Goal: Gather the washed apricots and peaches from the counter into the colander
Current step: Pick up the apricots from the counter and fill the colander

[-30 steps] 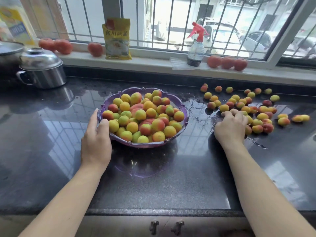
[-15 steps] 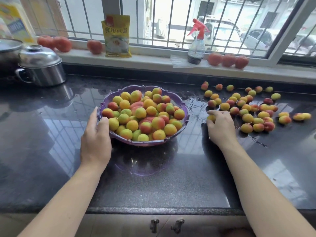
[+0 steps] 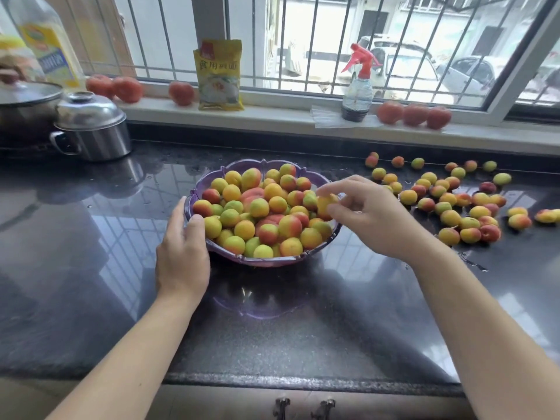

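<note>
A purple scalloped colander (image 3: 260, 262) stands mid-counter, heaped with yellow, green and red apricots and peaches. My left hand (image 3: 181, 256) grips its left rim, thumb on the edge. My right hand (image 3: 366, 216) hovers over the colander's right rim and holds a yellow apricot (image 3: 325, 204) between thumb and fingers. Several more loose fruits (image 3: 448, 204) lie scattered on the wet black counter to the right, from the back wall forward.
A steel pot with lid (image 3: 92, 128) stands at the back left beside a larger pan (image 3: 24, 107). On the windowsill are tomatoes (image 3: 413, 114), a yellow packet (image 3: 219, 75) and a spray bottle (image 3: 357, 86). Counter front edge (image 3: 303, 381) lies near me.
My right hand left the fruit pile on the right, carrying an apricot leftward to the colander's right rim. My left hand kept its hold on the left rim.
</note>
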The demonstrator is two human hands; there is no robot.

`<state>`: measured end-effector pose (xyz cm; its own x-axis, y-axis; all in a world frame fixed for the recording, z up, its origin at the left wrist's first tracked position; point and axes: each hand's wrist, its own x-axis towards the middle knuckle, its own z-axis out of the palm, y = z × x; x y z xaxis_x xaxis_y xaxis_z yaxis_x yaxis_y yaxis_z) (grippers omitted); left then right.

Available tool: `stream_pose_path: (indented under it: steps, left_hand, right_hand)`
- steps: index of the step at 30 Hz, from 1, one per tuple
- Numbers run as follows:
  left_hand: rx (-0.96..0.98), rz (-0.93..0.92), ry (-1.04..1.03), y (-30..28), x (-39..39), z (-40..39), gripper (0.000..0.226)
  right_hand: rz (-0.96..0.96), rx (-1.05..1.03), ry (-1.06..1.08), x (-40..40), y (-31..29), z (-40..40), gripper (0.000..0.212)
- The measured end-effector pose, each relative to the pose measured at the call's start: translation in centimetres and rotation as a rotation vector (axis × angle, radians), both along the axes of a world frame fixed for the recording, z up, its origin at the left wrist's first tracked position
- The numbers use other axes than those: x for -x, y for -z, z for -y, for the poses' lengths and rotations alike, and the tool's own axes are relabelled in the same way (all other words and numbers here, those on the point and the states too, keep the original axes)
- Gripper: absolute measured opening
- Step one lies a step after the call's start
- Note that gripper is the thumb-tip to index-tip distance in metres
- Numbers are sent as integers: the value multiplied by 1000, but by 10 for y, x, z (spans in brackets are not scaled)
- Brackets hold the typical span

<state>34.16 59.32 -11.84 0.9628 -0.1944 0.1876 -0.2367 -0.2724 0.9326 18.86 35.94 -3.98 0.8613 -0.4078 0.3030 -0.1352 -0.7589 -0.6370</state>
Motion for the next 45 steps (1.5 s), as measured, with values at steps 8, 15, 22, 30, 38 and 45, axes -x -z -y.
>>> stream_pose_path:
  steps: [8, 15, 22, 30, 38, 45]
  left_hand:
    - [-9, -10, 8, 0, 1, -1, 71]
    - [5, -14, 8, -1, 1, -1, 71]
    - [3, -19, 27, 1, 1, -2, 70]
    - [-6, -15, 35, 3, -1, -2, 70]
    - [2, -13, 39, 3, 0, -6, 67]
    - [16, -34, 54, 6, -3, -6, 73]
  right_hand:
    - [-253, 319, -16, -21, -9, -2, 23]
    - [-264, 325, -3, -25, -9, -8, 24]
    - [248, 115, 200, -3, 20, -9, 21]
    - [95, 151, 644, 54, 77, 43, 22]
    - [-145, 160, 963, 61, 76, 52, 45]
    - [-307, 135, 998, 61, 80, 63, 56]
